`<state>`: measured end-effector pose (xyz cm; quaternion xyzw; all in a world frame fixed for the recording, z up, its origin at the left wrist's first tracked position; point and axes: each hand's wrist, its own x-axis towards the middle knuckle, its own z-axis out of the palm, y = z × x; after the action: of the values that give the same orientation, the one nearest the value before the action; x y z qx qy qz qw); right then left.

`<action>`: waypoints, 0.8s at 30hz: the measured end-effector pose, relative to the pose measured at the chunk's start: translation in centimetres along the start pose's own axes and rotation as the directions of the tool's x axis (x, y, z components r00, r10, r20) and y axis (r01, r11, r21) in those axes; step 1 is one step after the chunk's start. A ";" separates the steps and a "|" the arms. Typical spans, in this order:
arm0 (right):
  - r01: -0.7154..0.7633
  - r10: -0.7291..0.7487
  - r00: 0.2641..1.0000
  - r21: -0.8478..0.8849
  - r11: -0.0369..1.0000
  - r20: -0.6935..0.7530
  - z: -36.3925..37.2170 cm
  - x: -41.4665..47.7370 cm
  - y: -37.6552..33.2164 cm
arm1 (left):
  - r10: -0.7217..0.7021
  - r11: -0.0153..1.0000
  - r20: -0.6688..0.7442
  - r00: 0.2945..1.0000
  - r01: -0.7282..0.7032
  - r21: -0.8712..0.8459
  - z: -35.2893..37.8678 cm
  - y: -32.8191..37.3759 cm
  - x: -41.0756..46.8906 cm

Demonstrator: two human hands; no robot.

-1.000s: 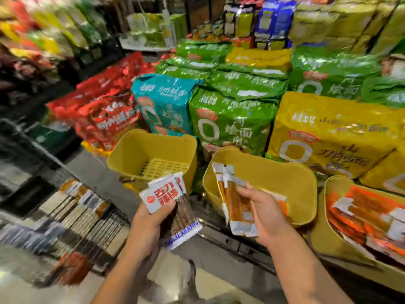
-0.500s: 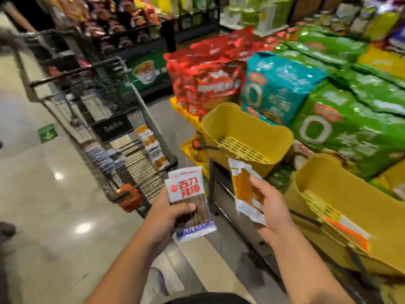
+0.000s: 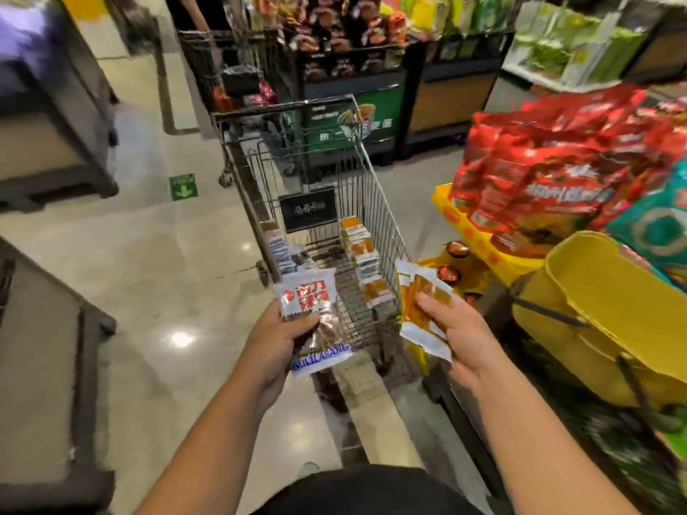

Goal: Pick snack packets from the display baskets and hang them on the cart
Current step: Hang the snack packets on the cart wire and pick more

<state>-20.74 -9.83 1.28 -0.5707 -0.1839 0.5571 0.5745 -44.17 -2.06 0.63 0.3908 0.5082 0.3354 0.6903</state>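
Underfoot and off to the left, a pale glossy floor (image 3: 148, 291). Stacked on a display at far right, large red bags (image 3: 539, 172). In the middle, reaching away, a wire cart (image 3: 375, 202); along its right inner side, a row of hung orange packets (image 3: 362, 250); along its left, a row of hung darker packets (image 3: 280, 250). At near right, just beside the display, a yellow basket (image 3: 613, 310). In the near middle, both hands at the cart's near end. Left hand (image 3: 275, 343) curled round a brown packet (image 3: 312, 321) with a white-and-red top, thumb across its front. Right hand (image 3: 461, 328) pinching a small bunch of orange packets (image 3: 416, 306), thumb on top, fingers beneath. Held packets apart from each other, brown to the left, orange to the right. On the far left floor, a small green sticker (image 3: 183, 186).
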 end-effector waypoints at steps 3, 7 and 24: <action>-0.020 0.020 0.999 -0.003 1.000 -0.040 2.2 2.1 0.4 | 0.010 0.999 -0.024 1.000 -0.010 -0.036 -2.4 1.2 1.9; -0.053 0.052 0.996 -0.007 0.999 -0.067 3.1 4.8 0.7 | -0.022 0.999 -0.022 1.000 0.022 -0.036 -3.8 1.1 4.9; -0.121 0.113 0.990 -0.100 0.988 -0.082 1.1 27.5 -1.9 | -0.053 0.985 -0.173 0.983 0.080 0.151 0.4 4.6 21.2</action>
<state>-12.25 14.51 -8.45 -0.6308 -0.1570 0.5572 0.5166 -38.59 18.27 -4.63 0.3972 0.6024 0.3028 0.6226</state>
